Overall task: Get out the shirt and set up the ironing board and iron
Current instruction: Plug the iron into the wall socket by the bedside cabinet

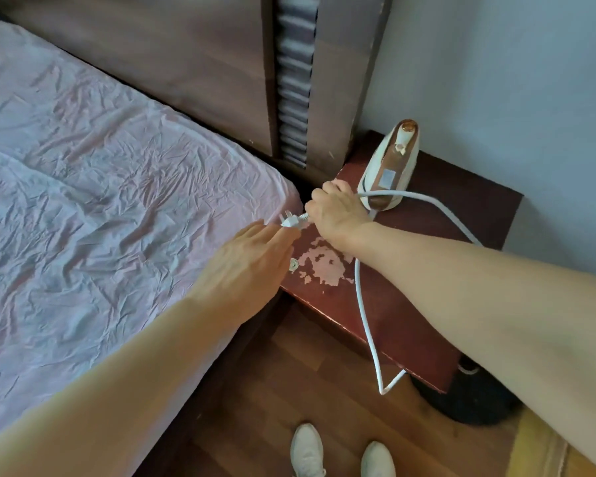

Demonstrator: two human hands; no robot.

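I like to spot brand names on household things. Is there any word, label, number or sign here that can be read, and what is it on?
No text can be read in this view.
Iron: a small pale rectangular label on its body, too blurred to read.
Plug, cord, bedside table, bed sheet, shoes: no lettering shows.

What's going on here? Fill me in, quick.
A person stands by a bed at a red nightstand. An iron stands upright on it. The right hand grips its white cord just behind the plug, and the open left hand reaches toward the plug. No shirt or ironing board is in view.
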